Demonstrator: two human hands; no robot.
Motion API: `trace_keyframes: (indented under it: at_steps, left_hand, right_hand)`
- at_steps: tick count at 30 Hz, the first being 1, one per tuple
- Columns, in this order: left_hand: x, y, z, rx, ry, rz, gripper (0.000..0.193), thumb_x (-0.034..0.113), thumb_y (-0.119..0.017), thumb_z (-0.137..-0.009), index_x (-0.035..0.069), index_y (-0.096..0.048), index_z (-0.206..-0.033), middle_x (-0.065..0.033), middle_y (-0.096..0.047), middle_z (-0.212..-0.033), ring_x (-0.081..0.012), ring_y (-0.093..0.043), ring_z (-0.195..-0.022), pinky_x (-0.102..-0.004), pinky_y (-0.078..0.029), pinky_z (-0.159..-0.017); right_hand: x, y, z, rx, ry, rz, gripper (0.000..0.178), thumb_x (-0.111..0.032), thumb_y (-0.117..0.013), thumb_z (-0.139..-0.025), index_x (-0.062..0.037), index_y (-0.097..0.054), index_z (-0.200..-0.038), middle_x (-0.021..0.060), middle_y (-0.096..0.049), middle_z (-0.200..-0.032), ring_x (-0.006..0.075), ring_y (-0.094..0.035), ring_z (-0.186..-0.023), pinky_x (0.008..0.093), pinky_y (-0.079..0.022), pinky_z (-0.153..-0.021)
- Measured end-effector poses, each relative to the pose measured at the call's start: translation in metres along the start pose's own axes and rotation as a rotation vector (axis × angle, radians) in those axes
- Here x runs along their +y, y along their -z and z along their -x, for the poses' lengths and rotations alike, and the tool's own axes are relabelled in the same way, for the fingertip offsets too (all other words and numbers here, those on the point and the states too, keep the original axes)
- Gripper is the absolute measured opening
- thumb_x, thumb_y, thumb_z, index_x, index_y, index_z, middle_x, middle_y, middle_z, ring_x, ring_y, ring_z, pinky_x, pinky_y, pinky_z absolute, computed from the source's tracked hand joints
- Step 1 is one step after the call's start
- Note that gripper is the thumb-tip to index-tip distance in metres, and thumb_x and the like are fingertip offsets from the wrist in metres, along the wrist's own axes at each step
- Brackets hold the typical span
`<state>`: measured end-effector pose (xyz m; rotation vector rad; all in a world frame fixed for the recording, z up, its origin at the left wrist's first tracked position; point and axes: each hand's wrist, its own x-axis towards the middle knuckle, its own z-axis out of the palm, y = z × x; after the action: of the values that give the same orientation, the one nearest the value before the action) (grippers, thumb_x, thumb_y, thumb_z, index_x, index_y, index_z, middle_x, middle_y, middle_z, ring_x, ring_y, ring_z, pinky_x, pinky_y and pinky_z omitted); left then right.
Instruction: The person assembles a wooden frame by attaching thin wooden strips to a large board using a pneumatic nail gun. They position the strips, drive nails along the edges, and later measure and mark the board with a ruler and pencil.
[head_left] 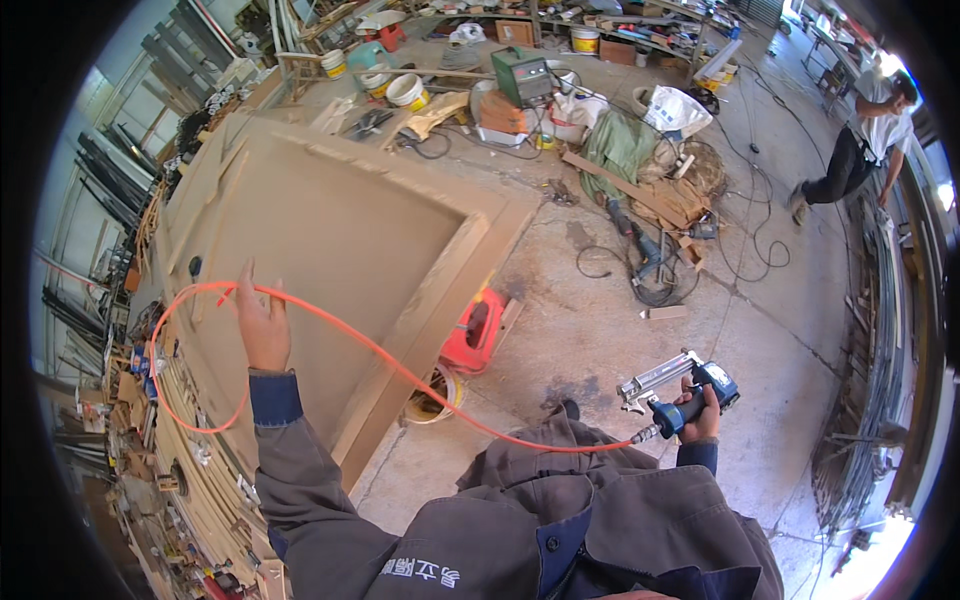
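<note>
My right hand (703, 412) is closed round the grip of a pneumatic nail gun (716, 382) with a silver magazine, held at the lower right in front of my body. An orange air hose (400, 370) runs from the gun's grip leftward to my left hand (263, 330) and loops down beyond it. This raised hand has its fingers stretched out, with the hose lying across them. Below it is a large brown panel (340, 215) with a raised border, lying flat like a tabletop.
A red plastic case (475, 335) and a bucket (437, 398) stand by the panel's right edge. Beyond lie a green machine (520, 78), a blue power tool (645, 250) and loose cables. Another person (868, 140) walks at the far right, beside stacked metal bars (880, 290).
</note>
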<state>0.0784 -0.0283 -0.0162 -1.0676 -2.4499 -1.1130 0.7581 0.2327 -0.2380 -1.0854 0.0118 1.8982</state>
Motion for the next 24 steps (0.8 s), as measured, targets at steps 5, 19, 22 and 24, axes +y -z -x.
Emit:
trace_keyframes:
  at_steps: [5, 19, 22, 24]
  left_hand:
    - [-0.049, -0.034, 0.019, 0.089, -0.075, 0.083, 0.061, 0.03, -0.06, -0.104, -0.004, -0.04, -0.149, -0.0206, -0.048, -0.15, -0.0312, -0.046, -0.139, -0.0411, -0.038, -0.113]
    - [-0.065, 0.047, 0.065, 0.173, 0.015, -0.106, 0.056, 0.035, -0.056, -0.105, -0.001, -0.044, -0.147, -0.024, -0.055, -0.141, -0.0335, -0.053, -0.131, -0.0396, -0.042, -0.108]
    - [-0.011, 0.061, 0.073, 0.204, 0.154, 0.067, 0.056, 0.032, -0.06, -0.104, 0.0, -0.044, -0.147, -0.0211, -0.06, -0.136, -0.0276, -0.06, -0.121, -0.0363, -0.048, -0.102]
    - [0.009, 0.087, 0.083, 0.288, 0.203, 0.106, 0.056, 0.03, -0.061, -0.104, 0.0, -0.044, -0.147, -0.0205, -0.06, -0.135, -0.0257, -0.062, -0.118, -0.0353, -0.049, -0.1]
  right_hand:
    - [0.006, 0.037, -0.032, 0.012, 0.15, -0.009, 0.048, -0.034, -0.056, -0.102, 0.0035, -0.053, -0.131, 0.0179, -0.069, -0.113, 0.0214, -0.062, -0.072, 0.0392, -0.055, -0.071]
    - [-0.007, 0.005, -0.03, -0.151, 0.047, -0.086, 0.051, -0.032, -0.06, -0.1, 0.0013, -0.047, -0.137, 0.0203, -0.068, -0.117, 0.0207, -0.063, -0.072, 0.0371, -0.056, -0.073]
    - [-0.025, 0.006, -0.037, -0.166, -0.03, -0.042, 0.063, -0.038, -0.058, -0.1, 0.0089, -0.046, -0.14, 0.0144, -0.066, -0.102, 0.0209, -0.062, -0.078, 0.0339, -0.054, -0.079]
    - [-0.043, -0.001, -0.042, -0.172, -0.071, -0.057, 0.063, -0.038, -0.056, -0.1, 0.0101, -0.046, -0.14, 0.0135, -0.064, -0.102, 0.0207, -0.061, -0.08, 0.0341, -0.053, -0.08]
